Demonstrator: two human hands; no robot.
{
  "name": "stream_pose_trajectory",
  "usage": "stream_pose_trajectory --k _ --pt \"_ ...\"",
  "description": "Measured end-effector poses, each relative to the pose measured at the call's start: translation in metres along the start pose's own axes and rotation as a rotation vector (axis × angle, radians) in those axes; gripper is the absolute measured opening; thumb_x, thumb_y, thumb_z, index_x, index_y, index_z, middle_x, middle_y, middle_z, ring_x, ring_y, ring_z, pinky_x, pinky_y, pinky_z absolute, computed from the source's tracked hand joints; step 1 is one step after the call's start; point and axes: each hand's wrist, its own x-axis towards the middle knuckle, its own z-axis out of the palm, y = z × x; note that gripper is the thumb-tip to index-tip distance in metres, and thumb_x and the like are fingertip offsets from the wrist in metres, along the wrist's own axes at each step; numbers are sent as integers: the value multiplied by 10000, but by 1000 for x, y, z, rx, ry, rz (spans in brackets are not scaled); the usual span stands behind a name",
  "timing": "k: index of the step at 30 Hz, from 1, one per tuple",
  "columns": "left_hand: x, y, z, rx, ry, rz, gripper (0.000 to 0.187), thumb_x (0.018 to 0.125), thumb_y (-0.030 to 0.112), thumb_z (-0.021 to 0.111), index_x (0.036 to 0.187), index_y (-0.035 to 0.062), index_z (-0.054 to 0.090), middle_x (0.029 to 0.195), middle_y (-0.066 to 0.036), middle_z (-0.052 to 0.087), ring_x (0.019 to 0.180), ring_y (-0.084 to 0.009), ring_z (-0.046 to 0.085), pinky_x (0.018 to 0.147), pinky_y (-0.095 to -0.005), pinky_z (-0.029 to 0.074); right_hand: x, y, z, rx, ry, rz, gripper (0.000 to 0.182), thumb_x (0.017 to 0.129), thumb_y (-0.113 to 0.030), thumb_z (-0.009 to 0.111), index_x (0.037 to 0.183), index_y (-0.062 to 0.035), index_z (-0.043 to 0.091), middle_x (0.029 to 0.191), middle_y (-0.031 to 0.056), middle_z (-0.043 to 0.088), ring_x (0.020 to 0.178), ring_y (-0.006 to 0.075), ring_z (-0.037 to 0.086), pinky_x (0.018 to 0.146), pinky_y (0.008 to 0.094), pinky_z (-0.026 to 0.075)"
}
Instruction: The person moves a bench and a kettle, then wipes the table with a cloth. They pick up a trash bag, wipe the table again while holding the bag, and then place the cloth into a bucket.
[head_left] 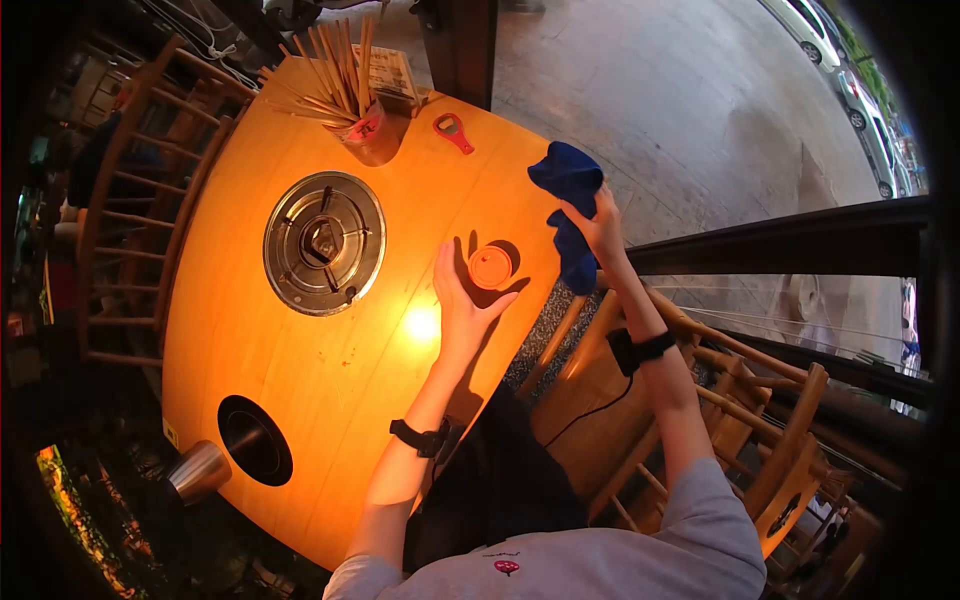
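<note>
A blue cloth (568,177) hangs bunched at the right edge of the wooden table, and my right hand (600,225) is closed on it, with part of the fabric drooping below the fingers. My left hand (465,300) is over the table with thumb and fingers spread wide. Just beyond its palm stands a small round orange container (490,267), between the fingers and thumb; a gap shows around it. Nothing is held in my left hand.
On the wooden table (330,400) are a round metal burner (324,243), a pot of chopsticks (371,135), a red bottle opener (453,132) and a black round opening (255,440). A metal cup (199,472) is at the lower-left edge. Wooden chairs (135,205) flank the table.
</note>
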Motion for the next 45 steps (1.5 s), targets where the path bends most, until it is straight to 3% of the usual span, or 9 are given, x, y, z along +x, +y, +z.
stream_pose_trajectory --k 2,5,9,12,18,24,35,41,45 --pt "3 -16 26 -48 -2 -20 929 683 180 822 1400 13 255 1369 -205 371 1253 -347 396 1018 -421 370 14 31 22 -600 25 -263 473 782 -212 700 1225 -114 568 1353 159 443 1210 339 445 992 393 390" --pt "4 -30 46 -112 -22 -116 815 713 154 804 1350 19 313 1236 -160 522 1118 -286 545 944 -361 446 41 20 29 -724 -3 -328 557 769 -217 695 1295 -150 523 1399 152 405 1228 341 449 1002 390 401" --pt "0 -21 31 -62 -4 -117 738 718 103 789 1308 15 354 1201 -146 537 1108 -260 548 941 -347 443 49 23 58 -401 -79 -129 614 733 -149 704 1312 -142 499 1402 191 395 1276 346 413 1028 390 385" --pt "-8 -11 -4 -124 24 -163 707 717 61 779 1292 20 369 1196 -145 534 1111 -248 540 957 -345 430 -6 -27 81 -321 -293 -219 672 671 -102 735 1300 -123 499 1405 198 384 1302 349 382 1056 388 357" --pt "-46 -8 -84 -178 177 -231 734 712 -1 756 1311 36 332 1209 -183 510 1136 -267 506 993 -383 399 -100 -90 108 -142 -644 -334 539 662 9 579 1190 -101 590 1376 158 434 1255 315 437 1039 409 376" --pt "-74 -15 -126 -183 329 -352 742 689 -3 769 1294 29 341 1216 -196 510 1118 -272 522 975 -380 423 0 -36 95 -492 5 -106 486 675 26 669 1134 1 511 1374 205 390 1257 374 402 1025 414 374" --pt "-82 -6 -133 -189 304 -376 717 704 -18 739 1297 44 342 1193 -188 516 1126 -278 517 987 -397 400 -28 -76 128 -306 -416 -263 615 640 -42 709 1226 -66 525 1380 171 414 1271 337 408 1036 415 373" --pt "-84 5 -142 -181 273 -355 714 704 -19 737 1295 51 343 1192 -189 517 1125 -278 517 985 -399 401 39 -59 148 -265 -347 -303 630 644 -37 707 1243 -59 515 1398 177 395 1293 348 379 1065 407 339" --pt "-100 3 -142 -200 298 -382 716 704 -9 741 1296 57 343 1188 -190 522 1121 -274 518 986 -394 401 -42 -94 174 -188 -547 -448 600 659 -65 691 1239 -90 536 1410 134 401 1298 310 385 1072 430 327"
